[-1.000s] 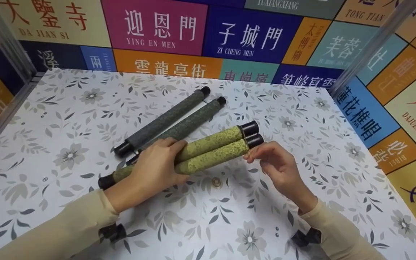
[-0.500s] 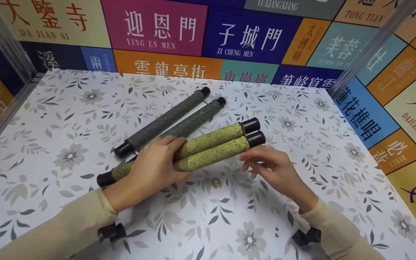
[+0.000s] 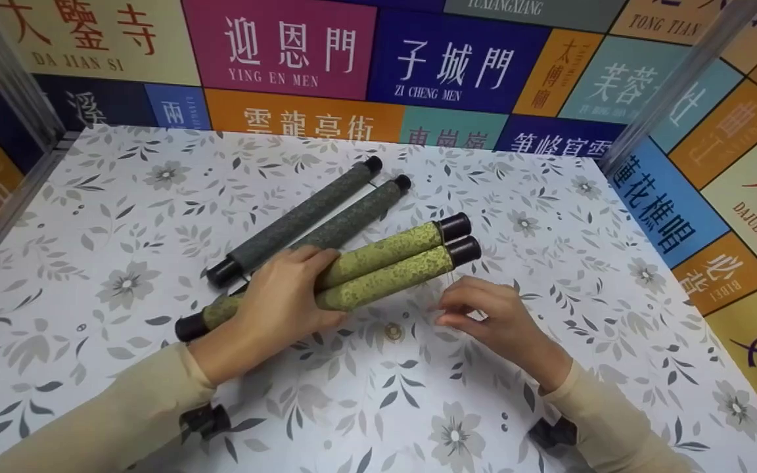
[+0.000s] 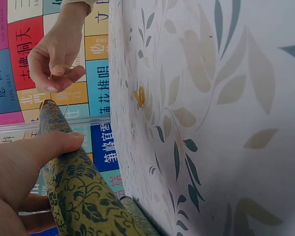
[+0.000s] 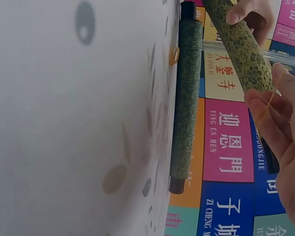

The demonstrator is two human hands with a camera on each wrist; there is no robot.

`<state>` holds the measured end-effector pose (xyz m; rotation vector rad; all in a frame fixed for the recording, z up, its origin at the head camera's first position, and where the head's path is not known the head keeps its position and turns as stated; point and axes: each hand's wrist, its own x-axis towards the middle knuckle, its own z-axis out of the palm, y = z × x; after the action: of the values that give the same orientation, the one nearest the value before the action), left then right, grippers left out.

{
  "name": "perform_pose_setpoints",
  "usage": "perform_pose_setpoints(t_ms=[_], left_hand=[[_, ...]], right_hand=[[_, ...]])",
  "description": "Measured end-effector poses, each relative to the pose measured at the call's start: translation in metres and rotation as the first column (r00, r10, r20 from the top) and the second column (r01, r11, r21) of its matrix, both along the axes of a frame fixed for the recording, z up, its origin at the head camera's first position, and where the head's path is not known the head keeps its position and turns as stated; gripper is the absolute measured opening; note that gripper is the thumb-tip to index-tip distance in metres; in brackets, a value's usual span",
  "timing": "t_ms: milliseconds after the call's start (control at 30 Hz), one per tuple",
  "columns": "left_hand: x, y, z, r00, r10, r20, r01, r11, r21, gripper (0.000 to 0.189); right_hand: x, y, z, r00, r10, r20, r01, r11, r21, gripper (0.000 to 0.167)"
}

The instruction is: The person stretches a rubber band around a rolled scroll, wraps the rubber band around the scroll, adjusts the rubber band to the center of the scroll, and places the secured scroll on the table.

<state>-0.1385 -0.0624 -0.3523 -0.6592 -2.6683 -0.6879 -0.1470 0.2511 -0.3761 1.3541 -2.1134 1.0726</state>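
My left hand [image 3: 284,289] grips a scroll [image 3: 385,282] covered in yellow-green patterned cloth, wound onto two parallel rollers with dark end knobs. It is held raised and tilted, its right end higher. Below that end, my right hand [image 3: 500,318] pinches a thin yellowish rubber band [image 5: 270,100] between thumb and fingers. The band runs from the fingertips toward the scroll's end, near the right knobs. A second scroll [image 3: 306,213], dark grey-green and also on two rollers, lies on the table behind the left hand, which hides part of it.
A small coiled yellow band [image 3: 394,332] lies on the white floral-patterned table [image 3: 326,420] in front of the scrolls. Colourful panels with lettering [image 3: 286,52] stand behind and to the right. A clear post [image 3: 667,85] rises at the back right corner.
My right hand has moved down and slightly left from the scroll's end knobs, drawing the rubber band with it. The scroll's right end has risen slightly; the left hand's grip looks the same.
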Motion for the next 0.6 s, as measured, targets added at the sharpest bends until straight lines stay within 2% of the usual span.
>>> perform_pose_setpoints(t_ms=[33, 67, 100, 133, 167, 233, 300, 333, 467, 533, 600], left_hand=[[0.000, 0.000, 0.000, 1.000, 0.002, -0.001, -0.002, 1.000, 0.001, 0.077], [0.000, 0.001, 0.000, 1.000, 0.004, -0.004, -0.004, 1.000, 0.002, 0.077], [0.000, 0.001, 0.000, 1.000, 0.006, -0.008, -0.006, 1.000, 0.004, 0.077], [0.000, 0.001, 0.000, 1.000, 0.009, -0.013, -0.009, 1.000, 0.006, 0.077], [0.000, 0.002, 0.000, 1.000, 0.011, -0.021, -0.011, 1.000, 0.007, 0.077], [0.001, 0.002, -0.001, 0.999, 0.016, -0.039, -0.015, 1.000, 0.011, 0.078], [0.002, 0.002, -0.002, 0.998, 0.020, -0.061, -0.019, 1.000, 0.013, 0.079], [0.002, 0.001, -0.002, 0.997, 0.022, -0.073, -0.020, 1.000, 0.016, 0.079], [0.002, -0.001, -0.005, 0.991, 0.014, -0.135, -0.008, 0.999, 0.049, 0.081], [0.002, -0.003, -0.008, 0.984, -0.003, -0.176, 0.014, 0.998, 0.065, 0.081], [0.003, -0.004, -0.010, 0.976, -0.024, -0.219, 0.041, 0.996, 0.075, 0.082]], right_hand=[[0.001, -0.001, -0.001, 0.997, 0.010, 0.072, -0.008, 0.999, -0.039, 0.019], [0.002, -0.002, -0.002, 0.985, 0.036, 0.168, -0.021, 0.996, -0.092, 0.019], [0.003, -0.003, -0.003, 0.958, 0.075, 0.277, -0.033, 0.988, -0.154, 0.021], [0.005, -0.004, -0.004, 0.916, 0.118, 0.383, -0.033, 0.975, -0.222, 0.023], [0.006, -0.004, -0.005, 0.862, 0.168, 0.478, -0.027, 0.957, -0.287, 0.025], [0.007, -0.004, -0.005, 0.730, 0.281, 0.624, -0.011, 0.916, -0.400, 0.031], [0.006, -0.003, -0.004, 0.589, 0.377, 0.715, 0.000, 0.885, -0.466, 0.040], [0.005, -0.001, -0.003, 0.528, 0.409, 0.744, 0.001, 0.876, -0.482, 0.046], [0.000, 0.008, 0.005, 0.285, 0.517, 0.807, -0.042, 0.848, -0.529, 0.069], [-0.001, 0.014, 0.008, 0.187, 0.562, 0.806, -0.084, 0.827, -0.556, 0.079], [-0.001, 0.020, 0.011, 0.101, 0.603, 0.791, -0.131, 0.796, -0.590, 0.085]])
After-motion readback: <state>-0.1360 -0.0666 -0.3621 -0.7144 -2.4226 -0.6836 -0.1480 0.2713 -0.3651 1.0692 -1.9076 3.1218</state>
